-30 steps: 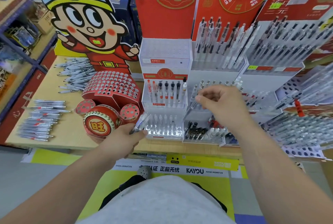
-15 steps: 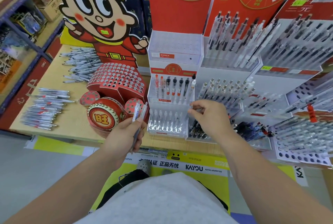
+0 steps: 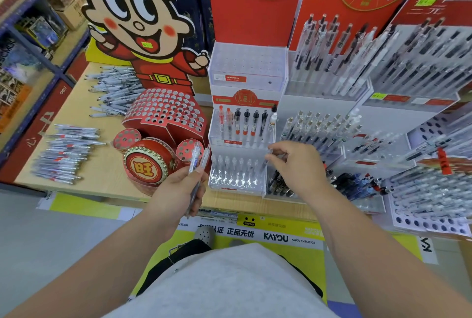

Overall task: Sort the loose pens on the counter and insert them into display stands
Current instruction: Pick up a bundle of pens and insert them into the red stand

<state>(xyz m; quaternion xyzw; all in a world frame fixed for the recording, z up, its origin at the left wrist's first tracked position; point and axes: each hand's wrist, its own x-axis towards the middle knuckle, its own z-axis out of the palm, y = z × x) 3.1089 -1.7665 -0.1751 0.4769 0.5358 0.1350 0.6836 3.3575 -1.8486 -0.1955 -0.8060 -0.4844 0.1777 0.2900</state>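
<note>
My left hand (image 3: 178, 190) grips a small bunch of clear pens (image 3: 198, 164) that stick up past my fingers, just left of the clear tiered display stand (image 3: 242, 138). My right hand (image 3: 296, 167) pinches one clear pen (image 3: 267, 161) and holds it tilted over the right end of the stand's lowest tier (image 3: 235, 179). The middle tier carries several red and black capped pens (image 3: 245, 123). Loose pens lie in two heaps on the wooden counter, one at the front left (image 3: 63, 154), one further back (image 3: 115, 90).
A red drum-shaped holder (image 3: 163, 115) full of holes stands left of the clear stand, under a cartoon cardboard figure (image 3: 138, 18). White stands (image 3: 357, 62) packed with pens fill the right side. A tray of dark pens (image 3: 281, 187) sits under my right hand. Shelving runs along the left.
My right hand has come down from the upper pen rows to the clear stand's lowest tier with one pen. My left hand has turned its bunch upright. The view has shifted slightly.
</note>
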